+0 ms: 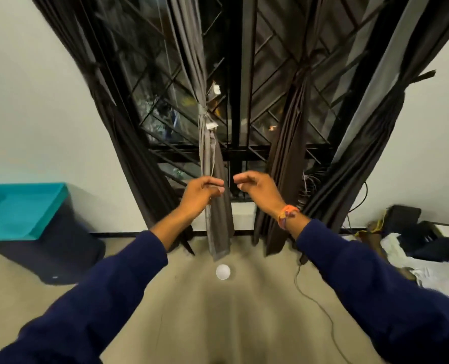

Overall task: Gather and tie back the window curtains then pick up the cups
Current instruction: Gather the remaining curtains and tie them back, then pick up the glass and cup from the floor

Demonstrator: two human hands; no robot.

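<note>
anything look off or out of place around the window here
A white cup sits on the bare floor below the grey curtain, not on any surface. A black cable trails loose across the floor at right. Frayed threads hang by the brown curtain. All the curtains look tied.

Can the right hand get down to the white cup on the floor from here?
Probably yes. The white cup stands alone on bare floor below the grey curtain, and the right hand holds nothing. It is raised near the curtain, though, so the person must bend down.
</note>
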